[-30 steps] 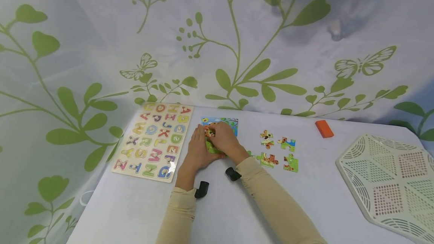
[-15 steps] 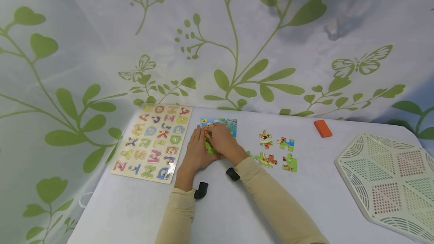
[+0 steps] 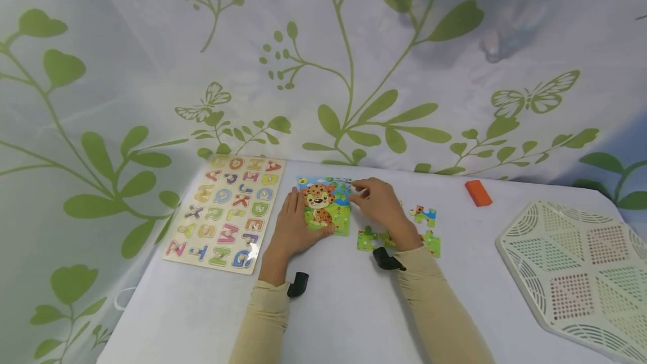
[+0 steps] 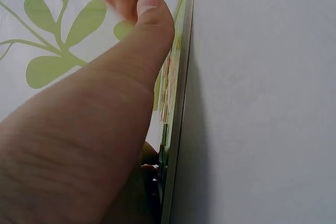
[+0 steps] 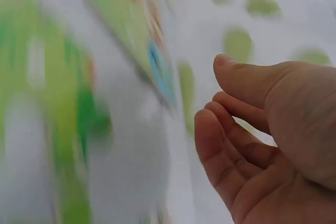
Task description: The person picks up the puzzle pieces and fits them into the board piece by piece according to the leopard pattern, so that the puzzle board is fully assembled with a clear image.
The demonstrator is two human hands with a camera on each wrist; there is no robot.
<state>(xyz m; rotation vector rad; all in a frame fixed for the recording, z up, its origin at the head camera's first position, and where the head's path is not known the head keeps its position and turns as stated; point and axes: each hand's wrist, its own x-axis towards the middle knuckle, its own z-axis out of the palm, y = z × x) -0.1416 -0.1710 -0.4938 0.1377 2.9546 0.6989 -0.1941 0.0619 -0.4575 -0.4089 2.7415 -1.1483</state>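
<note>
A square picture puzzle (image 3: 341, 221) showing a spotted leopard cub lies flat before me. My left hand (image 3: 293, 229) rests along its left side with straight fingers, the thumb reaching along its near edge. In the left wrist view that thumb (image 4: 152, 35) lies against the puzzle's edge (image 4: 181, 87). Just off the puzzle's right side is my right hand (image 3: 381, 204), fingers loosely bent and thumb apart. The right wrist view shows nothing between its fingertips. Loose jigsaw pieces lie beneath and beside this hand, including a green one (image 3: 367, 239) and a blue-and-orange one (image 3: 424, 215); some are partly hidden.
A wooden alphabet peg board (image 3: 217, 212) lies to the left of the puzzle. An orange block (image 3: 478, 192) sits at the back right. A white perforated octagonal tray (image 3: 531, 296) covers the table's right end. Patterned fabric (image 3: 253, 60) hangs behind the white table.
My right hand has lifted off the puzzle and moved right, uncovering the leopard cub picture and now covering some loose pieces. The left hand has stayed at the puzzle's left side.
</note>
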